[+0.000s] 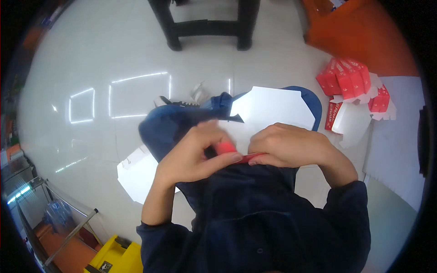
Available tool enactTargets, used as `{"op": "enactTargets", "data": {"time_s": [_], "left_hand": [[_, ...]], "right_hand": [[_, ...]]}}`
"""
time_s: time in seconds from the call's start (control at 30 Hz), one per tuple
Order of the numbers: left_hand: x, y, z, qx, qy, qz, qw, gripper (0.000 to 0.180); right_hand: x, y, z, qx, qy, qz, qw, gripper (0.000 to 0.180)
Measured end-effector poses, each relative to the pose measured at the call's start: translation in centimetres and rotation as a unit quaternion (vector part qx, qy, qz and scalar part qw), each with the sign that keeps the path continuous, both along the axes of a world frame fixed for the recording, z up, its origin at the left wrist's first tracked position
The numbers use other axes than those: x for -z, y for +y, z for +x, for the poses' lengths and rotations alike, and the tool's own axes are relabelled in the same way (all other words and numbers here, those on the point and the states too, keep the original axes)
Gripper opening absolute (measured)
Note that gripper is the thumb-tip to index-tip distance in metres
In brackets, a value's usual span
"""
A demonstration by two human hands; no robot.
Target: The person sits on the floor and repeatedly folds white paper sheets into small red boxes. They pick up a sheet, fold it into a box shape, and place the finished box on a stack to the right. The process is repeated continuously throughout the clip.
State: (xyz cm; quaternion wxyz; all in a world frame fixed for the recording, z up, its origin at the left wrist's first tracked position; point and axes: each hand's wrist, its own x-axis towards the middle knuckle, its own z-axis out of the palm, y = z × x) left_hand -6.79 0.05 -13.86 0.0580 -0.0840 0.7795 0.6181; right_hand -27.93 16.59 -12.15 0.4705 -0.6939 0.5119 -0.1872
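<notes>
A red-and-white cardboard box blank [226, 147] is between my hands, low over my lap. My left hand [195, 148] is closed on its red edge, the thumb pressed along the top and the fingers partly blurred. On the other side my right hand [287, 146] grips the same edge with bent fingers, its thumb close to the left one. A wide white panel [273, 108] with cut corners stretches over my knees beyond the hands. Whether it belongs to the held blank I cannot tell, since my hands cover the join.
Red folded boxes [346, 79] are heaped on the right, with open white flaps beside them. A flat white cardboard sheet [139, 173] lies on the floor at my left. Ahead stands a black stool [207, 28]; a yellow object [116, 257] is at lower left.
</notes>
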Motion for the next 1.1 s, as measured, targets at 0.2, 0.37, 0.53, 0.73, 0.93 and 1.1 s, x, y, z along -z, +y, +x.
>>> {"op": "enactTargets", "data": {"time_s": [0.2, 0.37, 0.53, 0.73, 0.93, 1.1], "left_hand": [[1.2, -1.2, 2.5, 0.067, 0.117, 0.093, 0.986, 0.007], [1.1, 0.1, 2.0, 0.002, 0.113, 0.064, 0.992, 0.012], [1.7, 2.7, 0.9, -0.157, 0.132, -0.146, 0.968, 0.018], [2.9, 4.6, 0.8, -0.206, 0.159, -0.218, 0.941, 0.017], [1.8, 4.5, 0.4, -0.098, 0.112, -0.166, 0.975, 0.009], [1.1, 3.6, 0.7, -0.090, 0.047, -0.192, 0.976, 0.009]], "right_hand": [[1.8, -1.3, -1.4, -0.026, -0.076, 0.114, 0.990, 0.026], [3.1, -1.9, -2.2, 0.019, -0.118, 0.131, 0.984, 0.025], [2.3, -2.5, -1.5, 0.065, -0.127, 0.165, 0.976, 0.022], [1.7, -2.5, -1.0, 0.077, -0.165, 0.154, 0.971, 0.022], [1.3, -3.3, -0.5, 0.045, -0.163, 0.140, 0.976, 0.031], [-1.0, -4.4, -0.5, 0.079, 0.007, 0.049, 0.996, 0.031]]}}
